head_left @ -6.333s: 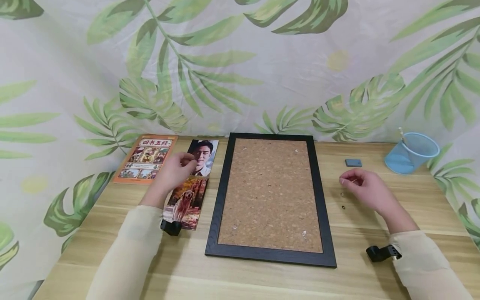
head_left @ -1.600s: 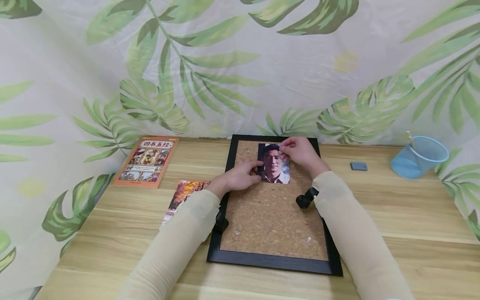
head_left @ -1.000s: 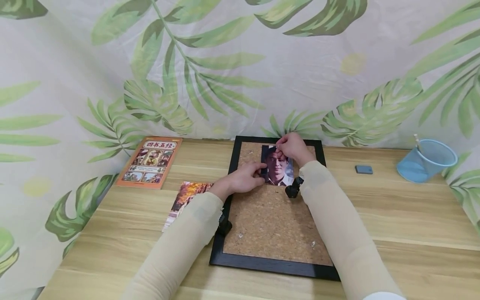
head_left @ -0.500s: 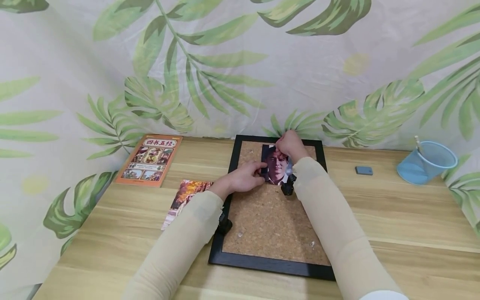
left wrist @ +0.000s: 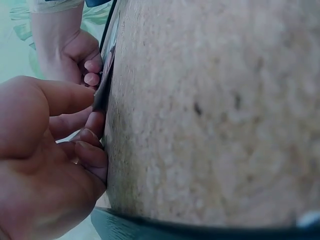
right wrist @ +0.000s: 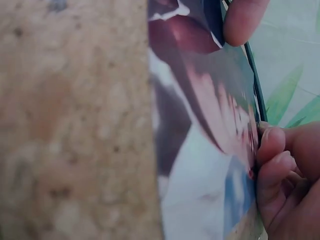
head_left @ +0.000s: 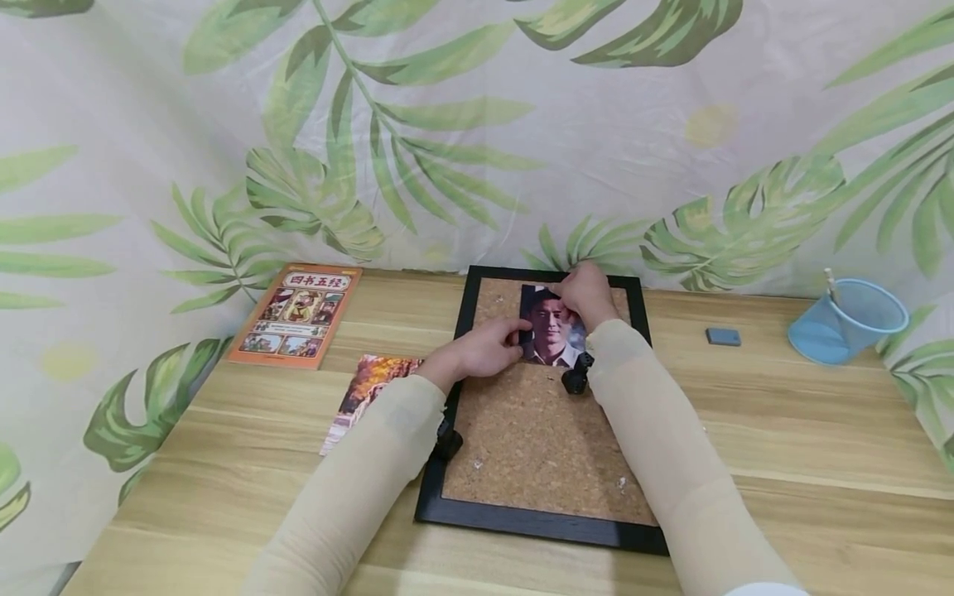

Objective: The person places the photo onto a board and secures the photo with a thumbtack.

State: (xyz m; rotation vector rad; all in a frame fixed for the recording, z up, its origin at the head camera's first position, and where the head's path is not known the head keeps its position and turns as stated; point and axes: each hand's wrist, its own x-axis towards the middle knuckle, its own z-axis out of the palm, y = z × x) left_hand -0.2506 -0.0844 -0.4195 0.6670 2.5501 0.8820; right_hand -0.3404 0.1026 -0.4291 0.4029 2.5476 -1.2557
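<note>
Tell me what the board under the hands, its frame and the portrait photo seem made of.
Board: cork, matte, speckled tan grain.
Frame: black, smooth, probably painted wood or plastic.
Portrait photo: thin glossy printed paper, sheen visible in the right wrist view.

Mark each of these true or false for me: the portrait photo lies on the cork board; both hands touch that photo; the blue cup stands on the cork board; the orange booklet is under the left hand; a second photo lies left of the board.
1. The portrait photo lies on the cork board. True.
2. Both the left hand and the right hand touch that photo. True: the left at its left edge, the right at its top.
3. The blue cup stands on the cork board. False: it stands on the table, far right of the board.
4. The orange booklet is under the left hand. False: it lies apart, far left.
5. A second photo lies left of the board. True.
</note>
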